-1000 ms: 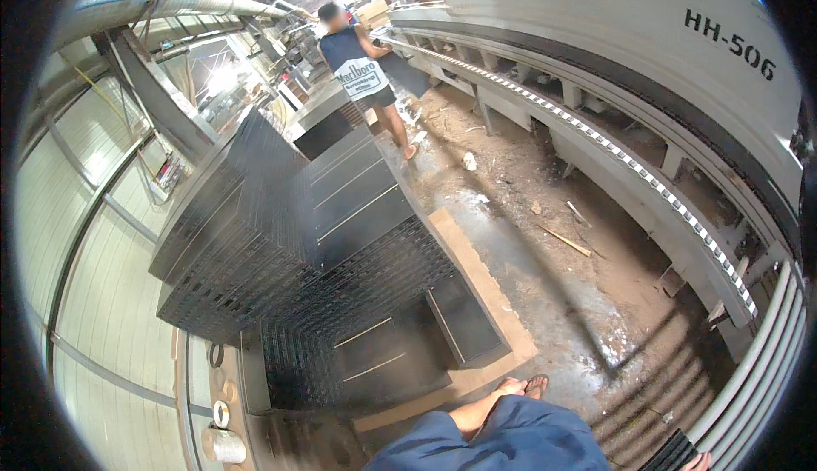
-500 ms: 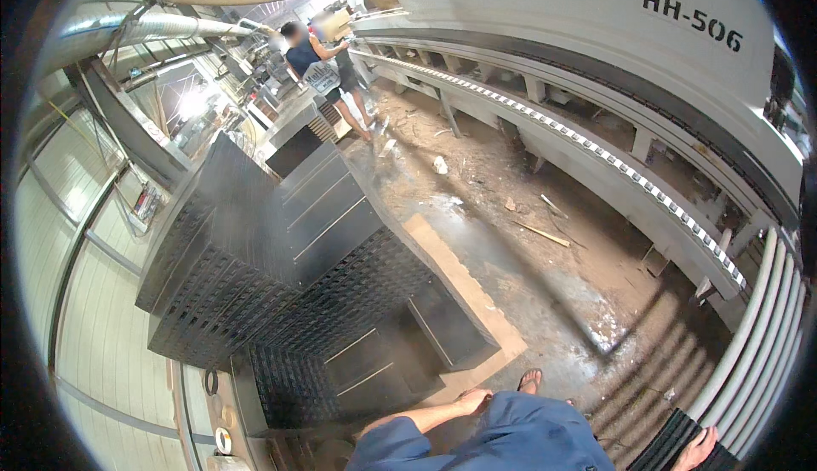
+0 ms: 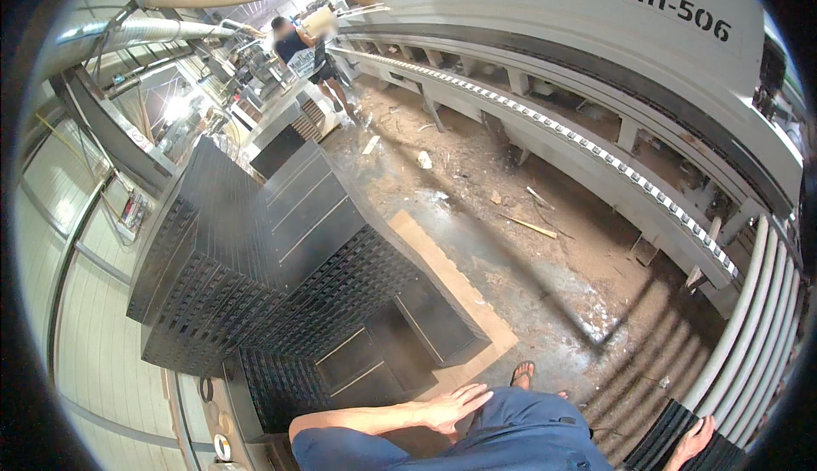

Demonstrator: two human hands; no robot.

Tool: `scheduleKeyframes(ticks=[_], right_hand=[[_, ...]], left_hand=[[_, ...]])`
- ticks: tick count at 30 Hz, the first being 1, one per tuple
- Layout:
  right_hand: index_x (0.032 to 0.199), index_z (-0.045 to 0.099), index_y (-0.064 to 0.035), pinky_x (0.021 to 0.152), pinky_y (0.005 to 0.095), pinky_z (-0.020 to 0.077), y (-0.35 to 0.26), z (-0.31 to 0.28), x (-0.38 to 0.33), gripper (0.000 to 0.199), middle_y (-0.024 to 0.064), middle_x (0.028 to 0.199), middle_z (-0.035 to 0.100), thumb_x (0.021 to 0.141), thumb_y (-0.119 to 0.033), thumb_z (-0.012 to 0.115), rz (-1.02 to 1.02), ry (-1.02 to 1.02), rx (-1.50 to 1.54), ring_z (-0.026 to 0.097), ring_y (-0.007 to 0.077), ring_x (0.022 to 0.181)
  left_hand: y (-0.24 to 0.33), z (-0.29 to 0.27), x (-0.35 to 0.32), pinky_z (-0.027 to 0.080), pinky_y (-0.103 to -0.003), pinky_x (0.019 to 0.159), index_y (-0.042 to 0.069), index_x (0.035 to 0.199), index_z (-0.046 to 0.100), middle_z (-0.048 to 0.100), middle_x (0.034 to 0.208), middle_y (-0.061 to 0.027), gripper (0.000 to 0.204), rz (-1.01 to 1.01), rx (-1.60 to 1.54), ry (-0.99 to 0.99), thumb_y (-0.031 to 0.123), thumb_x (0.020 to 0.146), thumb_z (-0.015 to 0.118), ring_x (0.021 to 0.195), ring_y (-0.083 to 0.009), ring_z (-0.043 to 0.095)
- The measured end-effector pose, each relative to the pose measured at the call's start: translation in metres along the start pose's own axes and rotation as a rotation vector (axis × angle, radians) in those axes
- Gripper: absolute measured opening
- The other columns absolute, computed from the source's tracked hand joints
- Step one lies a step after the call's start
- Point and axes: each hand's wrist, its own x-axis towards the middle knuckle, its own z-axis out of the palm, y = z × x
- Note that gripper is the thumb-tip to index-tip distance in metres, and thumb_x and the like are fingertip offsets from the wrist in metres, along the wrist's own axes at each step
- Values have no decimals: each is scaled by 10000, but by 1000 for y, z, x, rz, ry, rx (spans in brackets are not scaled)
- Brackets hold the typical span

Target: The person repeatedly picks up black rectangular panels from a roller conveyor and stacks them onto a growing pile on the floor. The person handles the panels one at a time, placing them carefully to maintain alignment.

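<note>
Over black panels' edges (image 3: pixel 654 439) rests the right hand (image 3: pixel 694 439)

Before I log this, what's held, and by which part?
The left hand holds nothing. The right hand lies over the black strips; whether it holds them cannot be told.

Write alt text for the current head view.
The person's right hand is on a black ribbed stack at lower right; the open left hand is beside blue clothing. Stacked black boards stand ahead, left of a long grey machine, another person beyond.
</note>
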Motion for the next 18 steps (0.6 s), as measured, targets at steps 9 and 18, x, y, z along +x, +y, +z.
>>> scheduleKeyframes(ticks=[9,18], right_hand=[[1162,625,19,1046,410,390,-1,-5,-4,312,177,1264,594,979,-205,507,-1,15,-43,533,335,1202],[1172,619,8,1054,416,380,-8,-9,-4,309,175,1273,587,981,-206,502,30,-7,-14,523,331,1215]], left_hand=[[9,3,33,257,-458,1162,82,1525,119,125,1564,-231,1133,307,-78,-46,-55,564,702,1440,-387,204],[-5,19,41,337,-467,1095,67,1500,194,211,1517,-261,887,410,-26,25,30,725,626,1356,-420,334]])
